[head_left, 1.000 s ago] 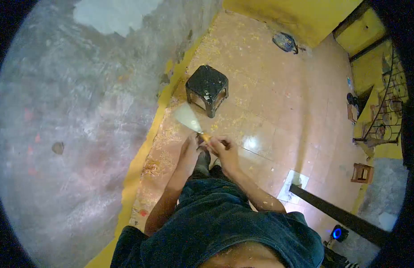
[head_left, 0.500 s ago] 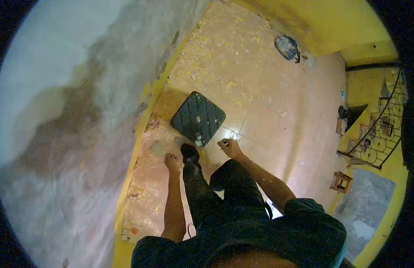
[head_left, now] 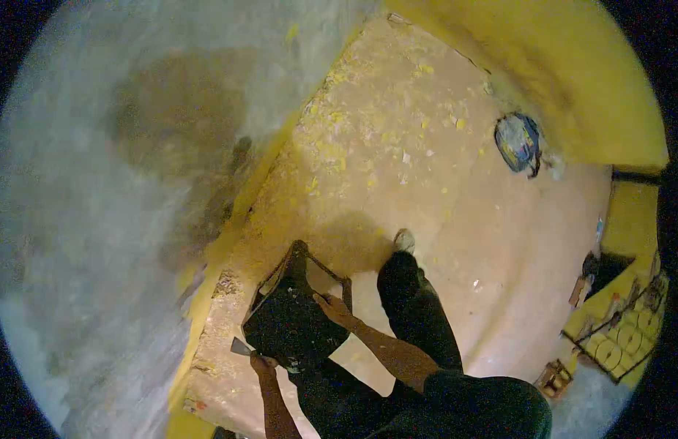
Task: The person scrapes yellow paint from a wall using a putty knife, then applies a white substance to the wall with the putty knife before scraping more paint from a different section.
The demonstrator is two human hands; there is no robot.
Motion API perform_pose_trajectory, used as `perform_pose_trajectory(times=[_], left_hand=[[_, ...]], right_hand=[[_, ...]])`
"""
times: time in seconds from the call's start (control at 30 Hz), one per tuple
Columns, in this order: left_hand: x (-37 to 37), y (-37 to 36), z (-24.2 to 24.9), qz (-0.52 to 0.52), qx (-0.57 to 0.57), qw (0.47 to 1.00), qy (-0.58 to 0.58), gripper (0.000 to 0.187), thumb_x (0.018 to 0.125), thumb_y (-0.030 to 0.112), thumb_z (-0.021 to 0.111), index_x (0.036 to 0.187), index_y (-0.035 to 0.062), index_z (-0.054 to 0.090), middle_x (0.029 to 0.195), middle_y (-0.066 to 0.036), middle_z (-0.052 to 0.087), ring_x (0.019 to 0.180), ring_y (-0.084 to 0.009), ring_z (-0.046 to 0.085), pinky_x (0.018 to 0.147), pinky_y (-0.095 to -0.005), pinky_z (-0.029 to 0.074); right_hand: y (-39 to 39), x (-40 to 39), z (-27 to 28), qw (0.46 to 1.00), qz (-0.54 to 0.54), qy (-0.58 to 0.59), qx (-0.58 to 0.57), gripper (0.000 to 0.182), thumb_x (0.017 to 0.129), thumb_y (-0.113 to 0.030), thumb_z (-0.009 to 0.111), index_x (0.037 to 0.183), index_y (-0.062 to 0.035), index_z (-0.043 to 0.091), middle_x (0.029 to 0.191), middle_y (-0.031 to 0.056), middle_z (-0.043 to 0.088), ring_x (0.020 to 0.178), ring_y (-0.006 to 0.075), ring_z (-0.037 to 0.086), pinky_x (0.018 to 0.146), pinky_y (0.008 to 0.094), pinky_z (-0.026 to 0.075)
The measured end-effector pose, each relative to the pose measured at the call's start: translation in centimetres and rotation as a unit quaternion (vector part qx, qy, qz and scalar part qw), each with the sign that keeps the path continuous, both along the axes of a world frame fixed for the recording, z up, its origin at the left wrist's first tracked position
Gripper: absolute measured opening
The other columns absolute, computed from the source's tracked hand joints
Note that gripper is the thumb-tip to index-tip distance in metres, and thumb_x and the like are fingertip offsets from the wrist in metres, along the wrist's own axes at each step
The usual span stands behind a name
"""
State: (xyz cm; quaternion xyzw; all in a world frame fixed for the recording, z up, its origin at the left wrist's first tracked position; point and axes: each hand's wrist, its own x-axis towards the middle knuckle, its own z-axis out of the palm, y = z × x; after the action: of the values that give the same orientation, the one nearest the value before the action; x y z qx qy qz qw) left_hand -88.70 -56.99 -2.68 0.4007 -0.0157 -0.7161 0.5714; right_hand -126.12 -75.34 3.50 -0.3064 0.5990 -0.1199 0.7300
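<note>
My right hand [head_left: 332, 307] grips the black plastic stool [head_left: 288, 325] by its edge near a leg; the stool is tipped on its side, close against my legs. My left hand [head_left: 263, 361] is lower, at the stool's near edge, shut on a putty knife [head_left: 241, 347] whose flat blade sticks out to the left toward the wall. My dark trouser leg and shoe [head_left: 404, 240] stand on the floor to the right of the stool.
A scraped grey wall [head_left: 119, 183] with a yellow base strip runs along the left. The tiled floor [head_left: 427, 146] is littered with yellow paint flakes. A blue-patterned round object [head_left: 519, 143] lies near the yellow far wall. A metal grille [head_left: 624, 336] stands at right.
My right hand has reached the stool and taken hold of it, and the stool has tipped from upright onto its side. My left hand keeps the putty knife. My view has swung forward along the floor.
</note>
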Motion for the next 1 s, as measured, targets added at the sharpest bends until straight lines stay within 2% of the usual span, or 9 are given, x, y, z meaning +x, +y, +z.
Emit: perform_pose_trajectory(times=[0.1,0.5,0.7,0.77,0.8,0.87,0.9,0.93,1.0], left_hand=[[-13.4,-10.0,4.1,-0.071,0.222,0.851,-0.471,0.031,0.092,0.026,0.041,0.107,0.0045,0.058,0.091,-0.010,0.062,0.079,-0.0207,0.061,0.067,-0.0348,0.054],[-52.5,-47.4,-1.0,-0.029,0.172,0.982,-0.073,0.020,0.095,0.024,0.046,0.086,0.0089,0.055,0.055,0.002,0.037,0.041,-0.0086,0.035,0.037,-0.0236,0.030],[-53.7,-45.1,11.0,-0.040,0.084,0.990,-0.106,0.023,0.095,0.027,0.048,0.078,0.0131,0.053,0.059,0.002,0.048,0.040,-0.0096,0.035,0.037,-0.0248,0.030],[-50.6,-39.8,10.6,-0.036,0.053,0.988,-0.138,0.027,0.097,0.032,0.048,0.075,0.0159,0.051,0.059,0.001,0.049,0.041,-0.0116,0.037,0.039,-0.0281,0.035],[-49.6,-37.1,10.6,-0.078,0.081,0.976,-0.188,0.030,0.098,0.035,0.046,0.075,0.0168,0.051,0.059,0.000,0.050,0.045,-0.0131,0.041,0.044,-0.0298,0.039],[-50.5,-38.5,19.0,-0.087,0.043,0.963,-0.250,0.032,0.099,0.037,0.045,0.075,0.0177,0.051,0.058,0.000,0.050,0.049,-0.0147,0.045,0.048,-0.0314,0.043],[-51.5,-41.4,24.6,-0.121,-0.011,0.954,-0.273,0.032,0.099,0.038,0.045,0.077,0.0165,0.053,0.060,0.000,0.049,0.050,-0.0148,0.046,0.050,-0.0319,0.044],[-53.6,-43.4,32.0,-0.154,-0.060,0.940,-0.298,0.032,0.099,0.038,0.045,0.080,0.0153,0.054,0.061,-0.001,0.049,0.051,-0.0148,0.046,0.051,-0.0323,0.044],[-58.4,-43.7,43.4,-0.225,-0.135,0.899,-0.350,0.032,0.099,0.040,0.045,0.085,0.0129,0.056,0.063,-0.001,0.049,0.053,-0.0149,0.047,0.054,-0.0332,0.046]], right_hand=[[-4.4,-8.8,-2.7,0.988,-0.062,0.058,-0.128,0.066,0.090,-0.053,0.056,0.129,0.0001,0.053,0.115,0.0200,0.063,0.107,0.0341,0.057,0.097,0.0405,0.043],[-40.8,-49.8,-1.3,0.836,0.085,0.436,-0.323,0.067,0.083,-0.060,0.058,0.100,0.0038,0.066,0.098,0.0277,0.065,0.097,0.0412,0.062,0.087,0.0450,0.049],[-26.6,-55.4,4.9,0.823,0.005,0.390,-0.413,0.039,0.089,-0.034,0.061,0.115,-0.0049,0.060,0.117,0.0252,0.059,0.107,0.0451,0.053,0.097,0.0491,0.042],[-14.1,-56.8,-0.1,0.742,-0.018,0.447,-0.499,0.040,0.091,-0.024,0.056,0.125,-0.0034,0.054,0.118,0.0275,0.056,0.111,0.0440,0.052,0.094,0.0516,0.043],[-8.5,-57.0,-0.2,0.531,0.183,0.591,-0.579,0.042,0.091,-0.019,0.053,0.129,-0.0030,0.051,0.123,0.0251,0.055,0.115,0.0400,0.051,0.094,0.0526,0.043],[-1.0,-55.9,5.0,0.784,0.195,0.466,-0.361,0.044,0.089,-0.018,0.052,0.132,-0.0080,0.049,0.119,0.0199,0.056,0.103,0.0381,0.055,0.086,0.0546,0.045],[0.2,-55.9,5.4,0.436,0.222,0.612,-0.621,0.038,0.088,-0.021,0.055,0.123,-0.0072,0.055,0.116,0.0200,0.057,0.105,0.0356,0.055,0.086,0.0535,0.045],[0.9,-57.7,-4.5,0.722,0.214,0.480,-0.451,0.029,0.086,-0.024,0.061,0.108,-0.0058,0.061,0.112,0.0185,0.060,0.106,0.0325,0.056,0.086,0.0531,0.044],[-13.7,-60.2,-0.7,0.738,0.129,0.436,-0.498,0.028,0.086,-0.025,0.062,0.106,-0.0051,0.061,0.109,0.0172,0.060,0.102,0.0310,0.056,0.084,0.0509,0.045]])
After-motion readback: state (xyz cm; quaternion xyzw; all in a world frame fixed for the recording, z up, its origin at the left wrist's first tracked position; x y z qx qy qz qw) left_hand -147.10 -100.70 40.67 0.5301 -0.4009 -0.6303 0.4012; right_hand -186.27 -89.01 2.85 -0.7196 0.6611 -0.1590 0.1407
